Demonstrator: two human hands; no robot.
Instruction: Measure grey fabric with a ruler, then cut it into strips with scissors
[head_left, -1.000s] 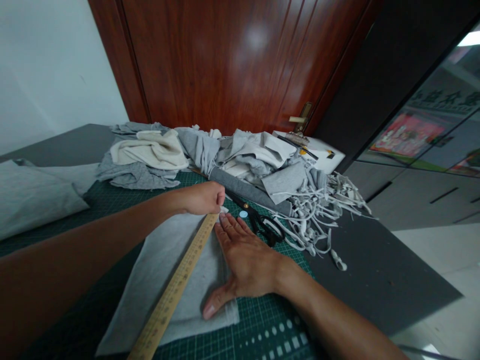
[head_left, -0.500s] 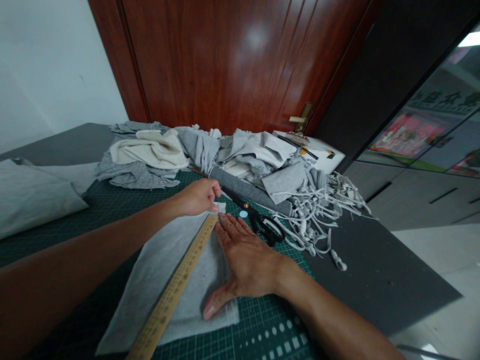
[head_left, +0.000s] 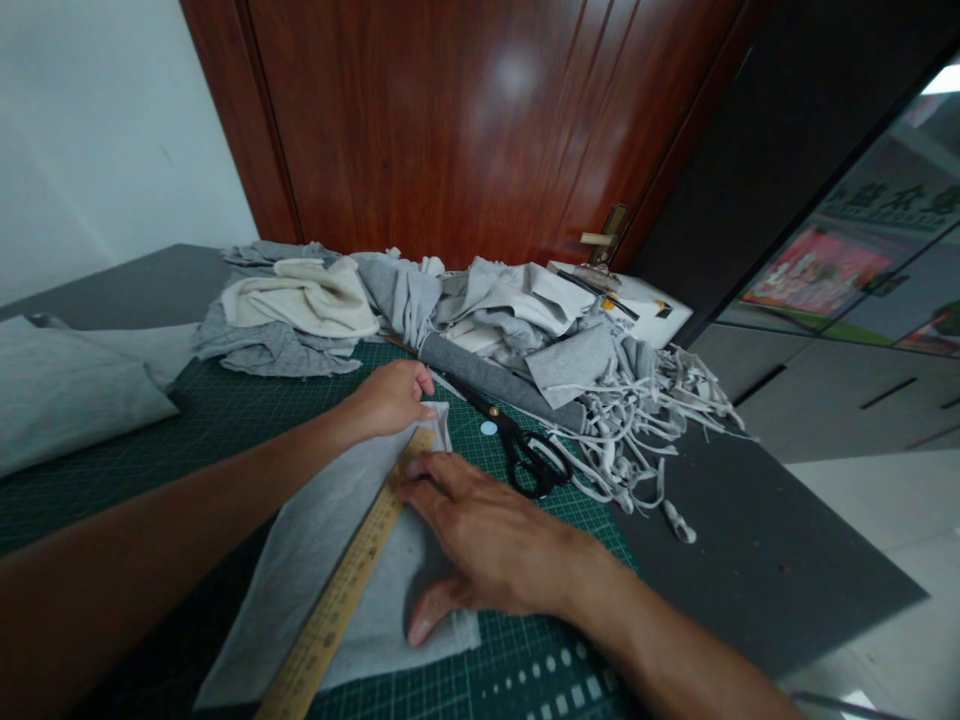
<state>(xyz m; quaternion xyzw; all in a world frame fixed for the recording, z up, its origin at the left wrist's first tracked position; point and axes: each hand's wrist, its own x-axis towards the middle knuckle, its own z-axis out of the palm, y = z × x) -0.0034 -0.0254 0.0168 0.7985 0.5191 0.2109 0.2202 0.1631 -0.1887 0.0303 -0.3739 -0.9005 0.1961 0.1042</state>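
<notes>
A grey cloth [head_left: 300, 560] lies on the green mat [head_left: 517, 650], left of the mat's right edge, with a yellow ruler [head_left: 339, 595] on top. The right hand [head_left: 495, 535] touches the ruler, its thumb spread apart on the cloth. The left hand [head_left: 390, 398] curls at the cloth's far end; I can't tell if it pinches.

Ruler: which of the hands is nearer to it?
Right. The right hand touches the ruler near its far end; the left hand is just past that end, at the cloth's edge.

Two bare hands [head_left: 390, 400] [head_left: 495, 535], bare forearms [head_left: 210, 510] [head_left: 667, 635]
</notes>
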